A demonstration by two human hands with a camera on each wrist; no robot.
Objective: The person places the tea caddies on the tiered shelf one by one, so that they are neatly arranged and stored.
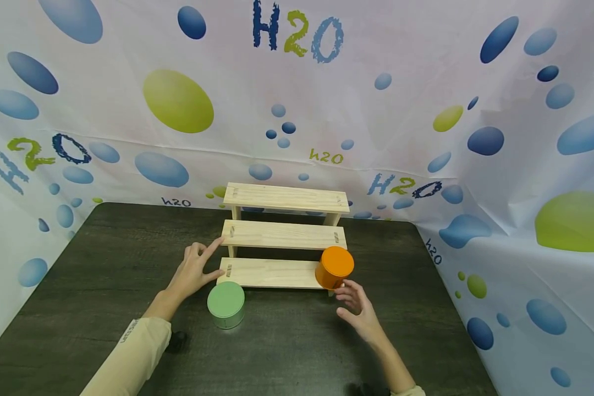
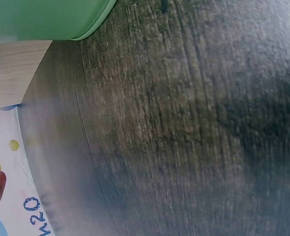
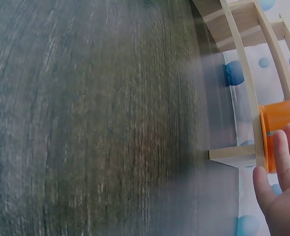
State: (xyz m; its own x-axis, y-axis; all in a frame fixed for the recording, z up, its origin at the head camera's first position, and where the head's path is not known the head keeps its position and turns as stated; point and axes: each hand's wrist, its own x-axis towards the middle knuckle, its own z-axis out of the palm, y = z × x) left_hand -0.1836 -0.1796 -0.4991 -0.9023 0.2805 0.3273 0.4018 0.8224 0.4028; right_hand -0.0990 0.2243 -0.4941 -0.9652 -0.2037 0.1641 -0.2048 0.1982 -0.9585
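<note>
A three-step wooden shelf (image 1: pixel 272 273) stands at the back of the dark table. On the right end of its lowest step sits an orange round tin (image 1: pixel 334 267). My right hand (image 1: pixel 358 311) is at the tin's front right side, fingers loosely bent and thumb apart, fingertips right at its wall. In the right wrist view, the fingers overlap the orange tin (image 3: pixel 282 115). My left hand (image 1: pixel 193 270) reaches to the shelf's left end, index finger at the middle step and thumb at the lowest. A green round tin (image 1: pixel 226 304) stands on the table in front of the shelf's left end.
Behind the shelf hangs a white backdrop (image 1: pixel 237 104) with blue and green spots and H2O lettering, which also runs along both sides of the dark table (image 1: pixel 287 352). A small dark object (image 1: pixel 177 341) lies by the left sleeve.
</note>
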